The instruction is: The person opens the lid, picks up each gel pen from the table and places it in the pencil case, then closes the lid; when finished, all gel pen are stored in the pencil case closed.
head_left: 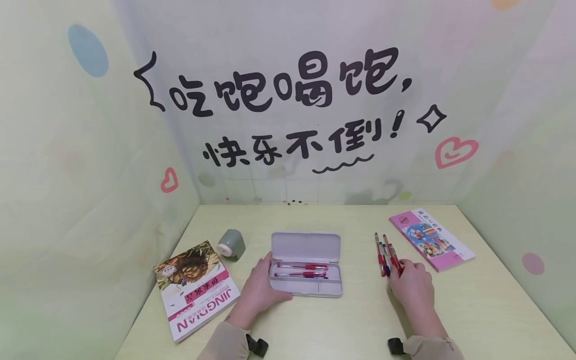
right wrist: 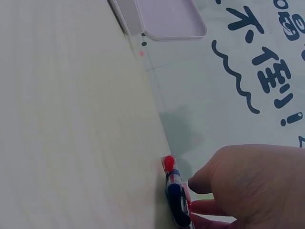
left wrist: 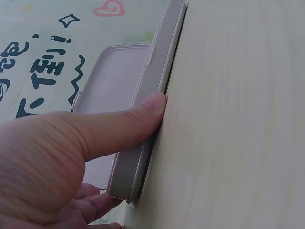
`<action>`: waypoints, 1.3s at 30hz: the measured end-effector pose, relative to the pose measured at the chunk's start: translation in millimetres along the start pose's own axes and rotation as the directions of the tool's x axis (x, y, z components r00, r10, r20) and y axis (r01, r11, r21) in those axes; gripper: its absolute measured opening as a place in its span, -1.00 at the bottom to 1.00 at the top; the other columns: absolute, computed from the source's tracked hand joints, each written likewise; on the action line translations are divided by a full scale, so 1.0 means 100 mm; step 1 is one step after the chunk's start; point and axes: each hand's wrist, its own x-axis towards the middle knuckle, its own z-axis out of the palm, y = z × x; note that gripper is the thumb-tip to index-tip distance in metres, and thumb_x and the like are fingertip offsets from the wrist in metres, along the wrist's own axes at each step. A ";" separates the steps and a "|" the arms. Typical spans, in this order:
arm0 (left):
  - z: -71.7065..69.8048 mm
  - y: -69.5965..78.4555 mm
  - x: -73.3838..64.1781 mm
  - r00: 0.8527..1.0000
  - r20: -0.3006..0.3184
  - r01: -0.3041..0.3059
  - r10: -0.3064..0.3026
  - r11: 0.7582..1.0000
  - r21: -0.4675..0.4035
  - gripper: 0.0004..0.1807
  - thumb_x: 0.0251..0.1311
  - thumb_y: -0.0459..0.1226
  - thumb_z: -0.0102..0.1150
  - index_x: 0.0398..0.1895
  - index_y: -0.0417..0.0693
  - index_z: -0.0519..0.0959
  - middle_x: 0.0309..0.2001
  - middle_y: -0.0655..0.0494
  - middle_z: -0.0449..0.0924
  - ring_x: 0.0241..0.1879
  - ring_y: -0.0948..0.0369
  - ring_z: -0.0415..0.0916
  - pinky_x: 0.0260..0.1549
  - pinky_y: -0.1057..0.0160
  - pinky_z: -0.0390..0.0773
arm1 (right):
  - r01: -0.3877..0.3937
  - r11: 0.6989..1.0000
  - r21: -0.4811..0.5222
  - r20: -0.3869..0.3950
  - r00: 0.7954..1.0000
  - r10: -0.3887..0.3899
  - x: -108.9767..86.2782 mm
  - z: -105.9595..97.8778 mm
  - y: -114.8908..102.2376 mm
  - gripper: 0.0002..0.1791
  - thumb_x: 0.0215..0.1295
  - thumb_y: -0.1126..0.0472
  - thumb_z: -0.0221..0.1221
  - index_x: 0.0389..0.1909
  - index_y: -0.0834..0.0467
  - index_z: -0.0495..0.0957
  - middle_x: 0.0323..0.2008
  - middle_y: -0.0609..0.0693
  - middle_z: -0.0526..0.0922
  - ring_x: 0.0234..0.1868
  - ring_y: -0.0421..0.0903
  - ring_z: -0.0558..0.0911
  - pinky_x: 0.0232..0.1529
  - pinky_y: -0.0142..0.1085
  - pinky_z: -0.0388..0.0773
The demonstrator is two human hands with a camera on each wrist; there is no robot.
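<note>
A pale lilac pencil case (head_left: 330, 287) lies with its lid raised in the middle of the table. Two clear pens with red grips (head_left: 310, 274) rest in its back compartment. My left hand (head_left: 262, 287) grips the case's left end, the thumb pressed along its front wall (left wrist: 125, 174) and the fingers round behind. To the right, several pens (head_left: 380, 252) with red and dark blue parts lie bunched on the table. At their near ends is my right hand (head_left: 413, 285), thumb and fingertips pinching a red pen (head_left: 394, 257), partly hidden by the fingers.
A grey-green pencil sharpener (head_left: 233, 245) stands left of the case, behind a book (head_left: 198, 290) with a picture cover. A pink booklet (head_left: 432, 240) lies at the back right. Printed cloth walls (head_left: 288, 190) border the table (head_left: 333, 330) at the back and both sides.
</note>
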 end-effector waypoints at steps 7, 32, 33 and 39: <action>0.00 -0.01 0.00 1.000 0.002 0.003 -0.003 1.000 0.001 0.51 -0.25 -0.03 0.88 0.78 -0.12 0.10 0.64 -0.26 0.35 0.62 -0.34 0.30 0.58 -0.43 0.38 | -0.049 0.998 -0.028 0.057 0.997 0.051 0.02 -0.01 0.02 -0.43 0.63 0.11 0.02 0.34 0.53 0.46 0.13 0.60 0.52 0.03 0.46 0.59 -0.14 0.22 0.67; 0.00 -0.01 0.00 1.000 0.003 0.009 -0.009 1.000 0.003 0.52 -0.25 -0.03 0.88 0.78 -0.17 0.09 0.64 -0.28 0.34 0.62 -0.35 0.29 0.58 -0.43 0.38 | -0.096 0.992 0.075 0.044 0.995 0.093 0.03 -0.02 -0.01 -0.60 0.65 0.20 0.05 0.25 0.43 0.45 0.02 0.49 0.60 -0.12 0.31 0.62 -0.17 0.11 0.61; 0.00 -0.01 0.00 1.000 0.004 0.009 -0.009 1.000 0.003 0.52 -0.25 -0.03 0.88 0.78 -0.16 0.09 0.65 -0.28 0.34 0.62 -0.35 0.29 0.58 -0.43 0.38 | -0.098 0.992 0.076 0.041 0.995 0.095 0.03 -0.02 -0.01 -0.60 0.65 0.20 0.05 0.25 0.43 0.46 0.03 0.49 0.60 -0.11 0.31 0.63 -0.17 0.11 0.62; -0.01 -0.01 0.01 1.000 0.002 0.000 0.000 1.000 0.006 0.53 -0.26 -0.02 0.88 0.78 -0.15 0.09 0.65 -0.27 0.34 0.63 -0.35 0.28 0.58 -0.43 0.37 | -0.058 0.993 0.102 -0.009 0.998 0.059 0.03 -0.02 -0.09 -0.59 0.66 0.18 0.04 0.31 0.38 0.49 0.07 0.45 0.60 -0.07 0.30 0.63 -0.15 0.11 0.61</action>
